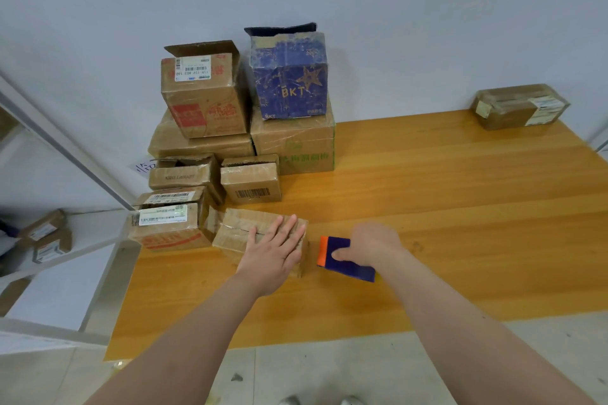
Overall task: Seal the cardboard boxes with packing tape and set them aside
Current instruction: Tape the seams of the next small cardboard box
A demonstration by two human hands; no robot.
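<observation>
Left hand (273, 251): fingers straight, flat on my small box (235, 228), front-left on the table (427, 207).
Right hand (371, 245): gripping the tape holder (345, 260) beside it.
Done: one taped box (521, 107), far right.
To do: this box, I think, then the pile (296, 148).

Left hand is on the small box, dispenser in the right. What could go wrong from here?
1. The left hand only lies flat on the small box; dragging tape could slide it.
2. The labelled box crowds its left end, leaving the tape dispenser in the right hand little room there.
</observation>
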